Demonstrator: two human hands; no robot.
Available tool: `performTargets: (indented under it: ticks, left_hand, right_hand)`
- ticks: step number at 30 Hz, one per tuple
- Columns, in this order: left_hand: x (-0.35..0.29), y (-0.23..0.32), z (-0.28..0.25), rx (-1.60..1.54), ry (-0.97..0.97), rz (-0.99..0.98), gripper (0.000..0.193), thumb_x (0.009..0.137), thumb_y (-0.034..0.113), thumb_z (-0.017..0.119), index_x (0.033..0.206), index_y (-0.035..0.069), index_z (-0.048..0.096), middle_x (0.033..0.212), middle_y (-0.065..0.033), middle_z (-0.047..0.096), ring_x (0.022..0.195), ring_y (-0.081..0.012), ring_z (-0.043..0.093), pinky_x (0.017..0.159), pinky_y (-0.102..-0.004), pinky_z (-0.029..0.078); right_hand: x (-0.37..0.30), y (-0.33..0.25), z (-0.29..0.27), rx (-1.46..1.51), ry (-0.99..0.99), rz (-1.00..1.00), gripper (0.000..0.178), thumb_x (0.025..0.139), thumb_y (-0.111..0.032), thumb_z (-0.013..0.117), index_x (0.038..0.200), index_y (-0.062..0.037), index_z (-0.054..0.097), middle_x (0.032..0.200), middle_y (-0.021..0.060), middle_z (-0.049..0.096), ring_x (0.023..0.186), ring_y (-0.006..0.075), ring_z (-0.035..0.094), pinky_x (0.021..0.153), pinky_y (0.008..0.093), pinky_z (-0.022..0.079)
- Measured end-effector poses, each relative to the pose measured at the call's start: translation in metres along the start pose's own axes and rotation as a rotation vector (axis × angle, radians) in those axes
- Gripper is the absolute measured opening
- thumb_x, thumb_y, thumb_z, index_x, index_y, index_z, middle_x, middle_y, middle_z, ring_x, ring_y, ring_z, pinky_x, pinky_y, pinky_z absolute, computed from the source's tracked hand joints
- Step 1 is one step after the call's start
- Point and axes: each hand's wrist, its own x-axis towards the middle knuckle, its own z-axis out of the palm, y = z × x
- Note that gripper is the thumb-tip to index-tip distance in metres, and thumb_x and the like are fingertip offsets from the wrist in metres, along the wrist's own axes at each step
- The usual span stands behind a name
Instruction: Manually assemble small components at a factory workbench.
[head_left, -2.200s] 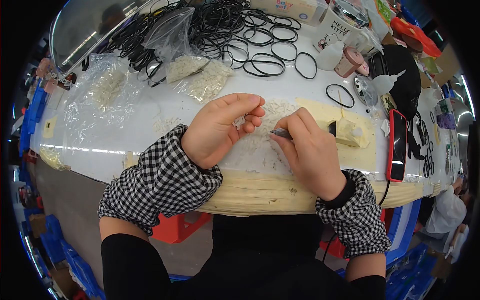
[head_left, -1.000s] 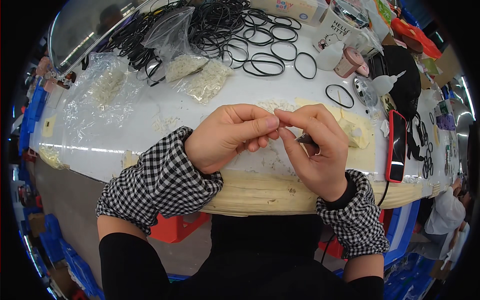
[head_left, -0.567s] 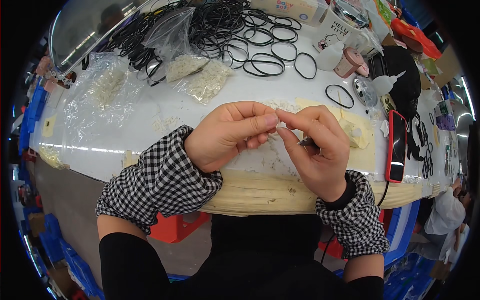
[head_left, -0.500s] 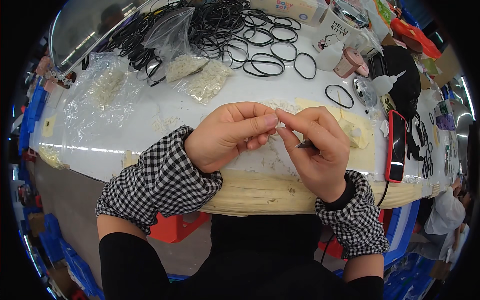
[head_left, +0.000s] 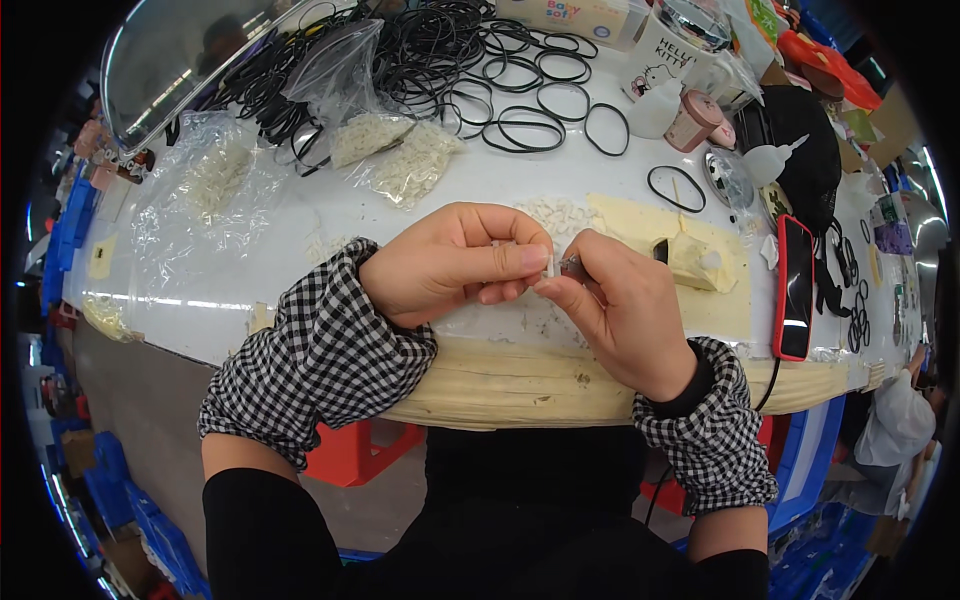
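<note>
White table (head_left: 205, 320), heaped black loops (head_left: 425, 55), bagged pale pieces (head_left: 415, 168), loose pale bits (head_left: 556, 214), red-cased phone (head_left: 795, 290)

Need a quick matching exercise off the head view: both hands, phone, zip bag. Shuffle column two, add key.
Column one
1. Zip bag
2. Left hand
3. Phone
4. Right hand

Column two
A. Fingers around a dark tool
B. Red rim, dark screen
C. Pale bits inside
D. Pinching a small white piece

Pairs: 1-C, 2-D, 3-B, 4-A
</note>
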Motion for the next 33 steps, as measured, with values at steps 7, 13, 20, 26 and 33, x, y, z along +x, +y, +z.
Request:
performTargets:
  ticks: [7, 13, 20, 26, 33]
  left_hand:
    - [0.0008, -0.0002, -0.0026, 0.064, -0.001, -0.018, 0.016, 0.091, 0.019, 0.057, 0.088, 0.002, 0.055, 0.074, 0.0010, 0.055, 0.059, -0.0026, 0.043, 0.055, -0.0159, 0.035]
    - [-0.0005, -0.0010, -0.0043, 0.081, 0.004, -0.021, 0.017, 0.090, 0.019, 0.058, 0.089, 0.002, 0.056, 0.075, 0.0013, 0.055, 0.060, -0.0029, 0.043, 0.054, -0.0159, 0.034]
    - [0.0012, -0.0019, -0.0053, 0.082, -0.004, -0.021, 0.017, 0.090, 0.019, 0.059, 0.090, 0.002, 0.057, 0.076, 0.0011, 0.055, 0.061, -0.0028, 0.044, 0.054, -0.0160, 0.035]
    - [0.0000, -0.0011, -0.0052, 0.091, 0.002, -0.025, 0.017, 0.090, 0.018, 0.059, 0.091, 0.002, 0.057, 0.076, 0.0013, 0.055, 0.061, -0.0029, 0.044, 0.054, -0.0159, 0.035]
    - [0.0007, -0.0017, -0.0060, 0.089, -0.013, -0.025, 0.016, 0.090, 0.017, 0.058, 0.090, 0.002, 0.056, 0.076, 0.0009, 0.055, 0.061, -0.0030, 0.044, 0.055, -0.0162, 0.036]
  right_hand:
    - [-0.0008, -0.0012, -0.0005, -0.017, -0.021, -0.005, 0.032, 0.083, -0.032, 0.064, 0.075, -0.0052, 0.049, 0.063, 0.0077, 0.051, 0.056, 0.0259, 0.054, 0.049, 0.0345, 0.041]
    - [0.0001, -0.0007, -0.0002, -0.016, -0.041, -0.037, 0.031, 0.084, -0.031, 0.063, 0.074, -0.0054, 0.049, 0.063, 0.0074, 0.051, 0.057, 0.0257, 0.053, 0.049, 0.0350, 0.041]
    - [-0.0013, 0.0008, -0.0001, -0.013, -0.039, -0.034, 0.030, 0.083, -0.030, 0.063, 0.073, -0.0058, 0.048, 0.062, 0.0069, 0.050, 0.057, 0.0253, 0.054, 0.049, 0.0349, 0.041]
    - [0.0000, -0.0022, -0.0015, -0.003, -0.035, -0.036, 0.030, 0.083, -0.030, 0.063, 0.074, -0.0057, 0.048, 0.062, 0.0068, 0.051, 0.057, 0.0249, 0.054, 0.049, 0.0347, 0.041]
    - [-0.0003, -0.0017, -0.0013, -0.006, -0.030, -0.033, 0.031, 0.083, -0.031, 0.064, 0.074, -0.0057, 0.048, 0.063, 0.0069, 0.051, 0.057, 0.0249, 0.054, 0.049, 0.0346, 0.041]
